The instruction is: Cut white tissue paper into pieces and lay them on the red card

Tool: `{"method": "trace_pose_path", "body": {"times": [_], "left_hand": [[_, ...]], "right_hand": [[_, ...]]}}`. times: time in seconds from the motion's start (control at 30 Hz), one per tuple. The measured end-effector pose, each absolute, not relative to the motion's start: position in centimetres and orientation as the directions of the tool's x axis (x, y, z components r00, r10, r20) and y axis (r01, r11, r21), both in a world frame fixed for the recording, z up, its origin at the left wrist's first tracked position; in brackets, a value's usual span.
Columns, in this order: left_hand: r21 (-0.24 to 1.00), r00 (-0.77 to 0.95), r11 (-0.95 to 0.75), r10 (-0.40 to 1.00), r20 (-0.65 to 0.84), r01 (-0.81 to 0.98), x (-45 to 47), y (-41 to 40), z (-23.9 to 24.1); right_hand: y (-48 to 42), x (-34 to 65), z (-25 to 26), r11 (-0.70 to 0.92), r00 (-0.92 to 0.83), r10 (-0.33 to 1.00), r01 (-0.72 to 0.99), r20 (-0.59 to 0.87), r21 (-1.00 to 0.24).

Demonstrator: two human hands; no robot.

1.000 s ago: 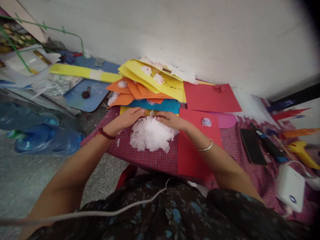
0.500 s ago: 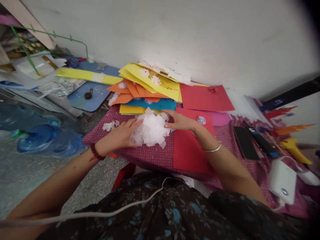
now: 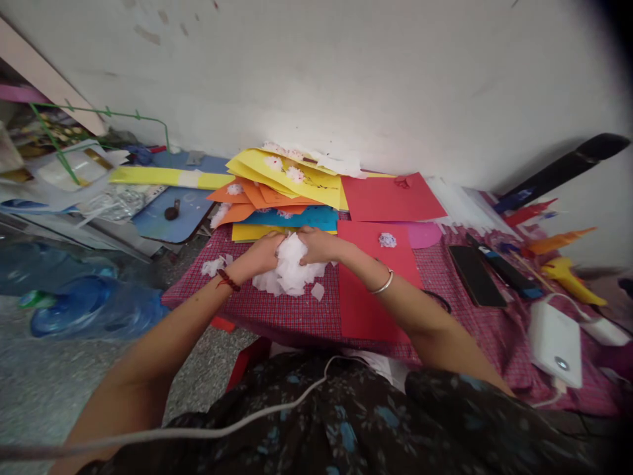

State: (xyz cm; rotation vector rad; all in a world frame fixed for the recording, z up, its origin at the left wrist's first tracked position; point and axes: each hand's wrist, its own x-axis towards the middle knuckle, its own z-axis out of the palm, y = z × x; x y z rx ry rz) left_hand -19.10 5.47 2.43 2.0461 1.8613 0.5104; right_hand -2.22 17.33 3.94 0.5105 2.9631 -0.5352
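A loose heap of small white paper pieces point(image 3: 291, 269) lies near the front of the checked cloth. My left hand point(image 3: 263, 253), with a dark red beaded bracelet, is curled around the heap's left side. From the right, my right hand point(image 3: 317, 247) grips the same heap, its fingers bent over the top. Some pieces bulge up between the two hands, and others spill out below. One flat scrap point(image 3: 318, 291) rests apart at the front right. A smaller clump of white scraps point(image 3: 215, 265) sits left of my left wrist.
Behind is a stack of coloured sheets point(image 3: 291, 178) bearing white flower shapes. Red paper point(image 3: 376, 297) lies under my right forearm. Farther right are a phone point(image 3: 477, 276), a white power bank point(image 3: 556, 343) and a yellow glue gun point(image 3: 573, 280). Water bottles point(image 3: 99, 307) lie on the floor at left.
Both hands have closed inward on the white paper pieces, squeezing the wide heap narrower between them. One scrap now lies separate in front. The camera view has tilted slightly upward.
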Motion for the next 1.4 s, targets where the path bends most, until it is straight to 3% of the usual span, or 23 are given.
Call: {"method": "trace_pose_path", "body": {"times": [0.33,0.47,0.6,0.7,0.83,0.93,1.1,1.27,1.33,1.4], "left_hand": [[0.459,0.268,-0.24,0.963,0.005,0.855,-18.9,2.4,2.8],[0.393,0.269,-0.246,0.963,-0.005,0.886,-20.3,1.0,3.4],[0.336,0.212,-0.183,0.976,-0.051,0.924,-21.5,-0.6,4.0],[0.335,0.16,-0.128,0.985,-0.068,0.934,-21.2,-1.7,3.5],[0.379,0.052,-0.05,0.999,0.005,0.924,-18.5,-2.6,1.9],[0.445,-0.09,0.042,0.992,0.089,0.894,-16.0,-2.9,1.2],[0.512,-0.2,0.088,0.965,0.169,0.854,-14.8,-2.4,1.5],[0.367,-0.237,0.149,0.949,0.208,0.918,-15.6,-0.6,1.4],[0.294,-0.268,0.204,0.943,0.197,0.934,-15.6,0.1,1.1],[0.296,-0.27,0.211,0.947,0.173,0.932,-15.6,0.7,0.8]], "right_hand": [[14.6,0.5,3.5,0.885,-0.976,0.207,0.217,-0.07,-0.413],[15.8,1.0,4.5,0.863,-0.983,0.169,0.18,-0.067,-0.472],[16.2,2.1,5.3,0.789,-0.976,0.213,0.204,-0.053,-0.58],[15.0,2.3,5.1,0.78,-0.971,0.237,0.169,0.036,-0.602],[12.7,1.3,3.6,0.838,-0.948,0.297,0.202,0.113,-0.507],[11.4,0.4,2.5,0.86,-0.927,0.363,0.294,0.096,-0.417],[10.8,0.2,1.9,0.891,-0.934,0.352,0.313,0.066,-0.329],[12.6,1.4,3.0,0.894,-0.973,0.217,0.165,0.08,-0.417],[13.8,1.7,3.5,0.87,-0.967,0.228,0.151,0.112,-0.469],[15.0,1.8,3.8,0.842,-0.946,0.294,0.191,0.133,-0.505]]}}
